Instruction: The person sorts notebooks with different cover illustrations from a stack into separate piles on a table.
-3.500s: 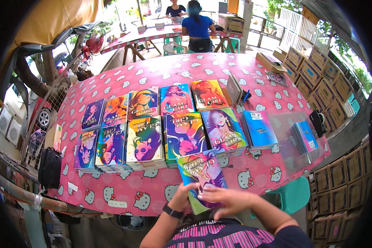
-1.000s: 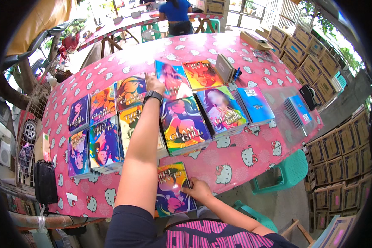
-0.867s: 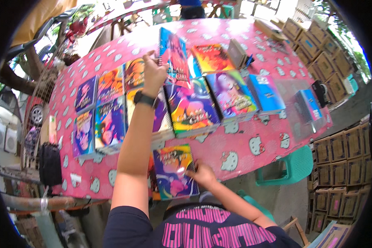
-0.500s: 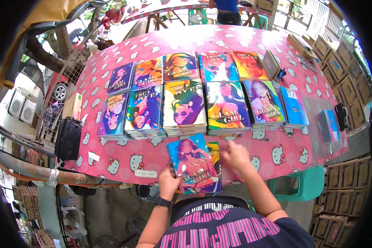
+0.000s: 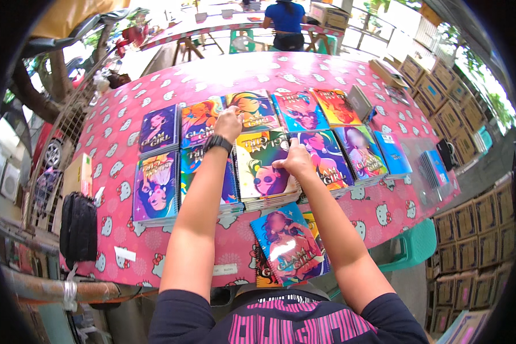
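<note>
Stacks of colourful notebooks with cartoon girl covers lie in two rows on a pink patterned table (image 5: 155,86). My left hand (image 5: 228,123), with a black watch on its wrist, rests fingers-down on the back-row stack with the yellow-haired cover (image 5: 257,110). My right hand (image 5: 295,161) presses on the right edge of the front-row stack with the green and yellow cover (image 5: 264,172). A loose pile of the same notebooks (image 5: 286,243) lies at the near table edge between my forearms.
A black pouch (image 5: 77,226) and a small cardboard box (image 5: 77,175) sit at the table's left end. Clear plastic sleeves (image 5: 433,172) lie at the right end. Stacked cardboard boxes (image 5: 464,229) line the right side. A person in blue (image 5: 285,20) sits beyond.
Both hands have left the loose pile at the near edge and reached forward. The left now lies on a back-row stack, the right on the front-row stack.
</note>
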`<state>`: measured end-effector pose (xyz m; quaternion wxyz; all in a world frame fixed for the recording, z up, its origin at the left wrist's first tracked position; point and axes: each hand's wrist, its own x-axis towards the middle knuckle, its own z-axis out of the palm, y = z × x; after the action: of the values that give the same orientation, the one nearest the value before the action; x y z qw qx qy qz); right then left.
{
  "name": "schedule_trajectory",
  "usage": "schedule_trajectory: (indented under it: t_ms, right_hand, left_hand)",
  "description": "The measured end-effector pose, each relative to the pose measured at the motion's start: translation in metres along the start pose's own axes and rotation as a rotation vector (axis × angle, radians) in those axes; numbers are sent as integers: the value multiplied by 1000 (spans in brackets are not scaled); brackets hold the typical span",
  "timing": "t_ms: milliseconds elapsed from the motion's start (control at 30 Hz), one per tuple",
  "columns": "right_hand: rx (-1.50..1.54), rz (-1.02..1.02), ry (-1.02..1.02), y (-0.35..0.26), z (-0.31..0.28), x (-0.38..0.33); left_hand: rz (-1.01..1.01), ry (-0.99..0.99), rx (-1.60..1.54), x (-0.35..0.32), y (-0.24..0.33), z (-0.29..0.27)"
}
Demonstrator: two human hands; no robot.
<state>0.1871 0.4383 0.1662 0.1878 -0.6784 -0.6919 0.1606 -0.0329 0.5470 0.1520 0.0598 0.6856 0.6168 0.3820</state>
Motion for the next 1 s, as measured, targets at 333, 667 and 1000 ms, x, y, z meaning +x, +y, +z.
schedule_trajectory:
  t_ms: [333,667,1000]
  right_hand:
    - [451,139,-284,136,-3,-206]
    - [222,357,-149,145,20,-208]
    - [209,11,74,129,-23,-152]
  left_hand:
    - [-430,-409,314,38,40,47]
    - [-157,39,-856,-50,112,-66]
    - [-464,-95,40,-366,111,-39]
